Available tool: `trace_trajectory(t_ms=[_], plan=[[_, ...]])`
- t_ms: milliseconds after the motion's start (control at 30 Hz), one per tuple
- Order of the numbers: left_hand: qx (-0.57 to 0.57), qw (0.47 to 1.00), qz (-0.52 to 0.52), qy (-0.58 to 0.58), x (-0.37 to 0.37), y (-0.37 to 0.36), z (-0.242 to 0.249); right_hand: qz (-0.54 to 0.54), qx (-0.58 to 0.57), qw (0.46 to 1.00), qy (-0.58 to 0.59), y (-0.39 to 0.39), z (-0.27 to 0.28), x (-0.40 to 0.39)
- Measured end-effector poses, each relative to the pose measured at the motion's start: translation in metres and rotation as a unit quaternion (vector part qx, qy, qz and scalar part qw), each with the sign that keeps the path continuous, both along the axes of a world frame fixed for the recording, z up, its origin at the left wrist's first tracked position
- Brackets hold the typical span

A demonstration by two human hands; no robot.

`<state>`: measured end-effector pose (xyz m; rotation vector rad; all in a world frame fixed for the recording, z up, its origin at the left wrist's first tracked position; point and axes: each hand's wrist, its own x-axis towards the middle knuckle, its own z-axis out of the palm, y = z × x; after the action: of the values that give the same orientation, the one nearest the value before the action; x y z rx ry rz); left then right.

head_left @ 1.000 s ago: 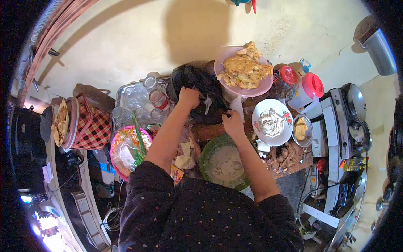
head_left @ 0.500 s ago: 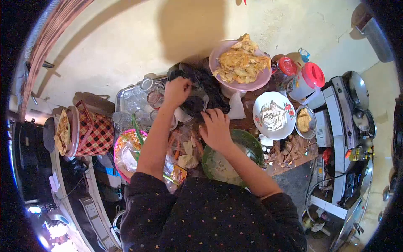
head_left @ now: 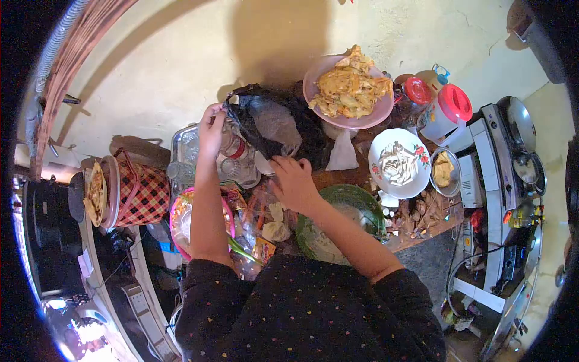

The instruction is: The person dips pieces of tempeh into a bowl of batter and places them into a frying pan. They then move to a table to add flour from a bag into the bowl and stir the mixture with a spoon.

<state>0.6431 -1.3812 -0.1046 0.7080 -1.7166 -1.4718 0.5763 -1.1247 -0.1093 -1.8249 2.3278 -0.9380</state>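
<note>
Closest to you sits the green bowl of pale mix, and just left of it a clear bag of vegetable scraps beside a pink plate; keep your forearms lifted so a sleeve does not drag through either. Your right hand hovers above the bowl's far rim with the fingers curled loosely downward, and its fingertips reach the lower edge of the black plastic bag; whether they actually pinch the plastic or only rest on it cannot be told from here. To open the bag cleanly, hold that lower edge steady and low, and let the other hand do the pulling, so the 2 edges part rather than the whole bag lifting off the table. Your left hand is farther out, raised over the metal tray of glass jars, with thumb and fingers closed on the bag's upper left corner, stretching the plastic taut. Pull gently and toward yourself rather than sideways, since the jars stand right under that wrist. The bag itself lies at the back of the table, against the wall, touching or nearly touching the pink plate of fried food on its right; watch that rim as the plastic shifts. Beyond to the right stand a white patterned plate and a jug with a red lid.
</note>
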Motion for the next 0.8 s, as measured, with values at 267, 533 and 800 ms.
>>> trace_trajectory(t_ms=[267,533,800], plan=[[0.0,0.998,0.052,-0.029,0.01,0.026,-0.004,0.065,0.038,0.997,0.014,0.007,-0.005,0.017],[-0.385,0.919,0.062,-0.058,-0.009,0.094,0.034,0.077,0.045,0.996,0.031,0.024,-0.002,0.011],[-0.489,0.774,-0.142,-0.376,-0.032,0.116,0.0,0.023,0.034,0.999,0.022,0.039,-0.003,-0.001]])
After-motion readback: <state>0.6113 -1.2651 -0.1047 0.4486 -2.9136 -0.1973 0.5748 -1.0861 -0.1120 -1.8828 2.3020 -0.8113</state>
